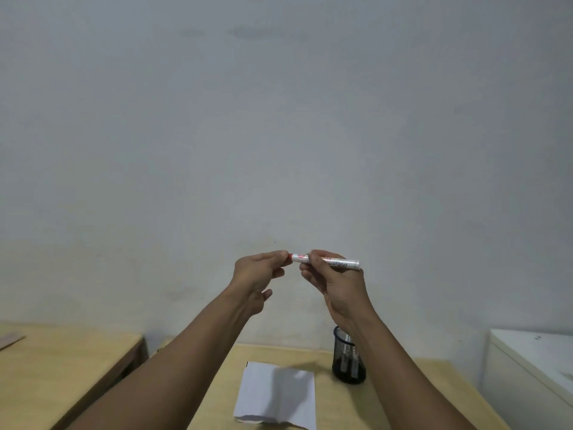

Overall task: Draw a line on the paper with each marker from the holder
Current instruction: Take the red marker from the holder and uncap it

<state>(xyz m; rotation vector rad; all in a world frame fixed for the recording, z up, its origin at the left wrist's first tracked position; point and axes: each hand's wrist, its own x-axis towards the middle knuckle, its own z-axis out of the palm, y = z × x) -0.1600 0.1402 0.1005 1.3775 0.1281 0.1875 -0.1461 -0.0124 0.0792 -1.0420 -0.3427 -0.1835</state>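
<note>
White marker (pixel 328 262) with red cap end and printed lettering; black mesh holder (pixel 348 358), blue-rimmed; white paper (pixel 279 395); pale wooden table (pixel 418 395); grey-white wall (pixel 279 119).

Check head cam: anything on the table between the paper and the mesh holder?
Nothing: bare wood separates the paper from the mesh holder in the head view.

Low in the frame, centre: white paper sheet (pixel 276 395) flat on light wooden table (pixel 434 398). Just right of it, black mesh holder (pixel 347 361) with markers inside. Above both, mid-frame: white-barrelled red marker (pixel 325 262) level between left hand (pixel 257 274) and right hand (pixel 331 283).
</note>
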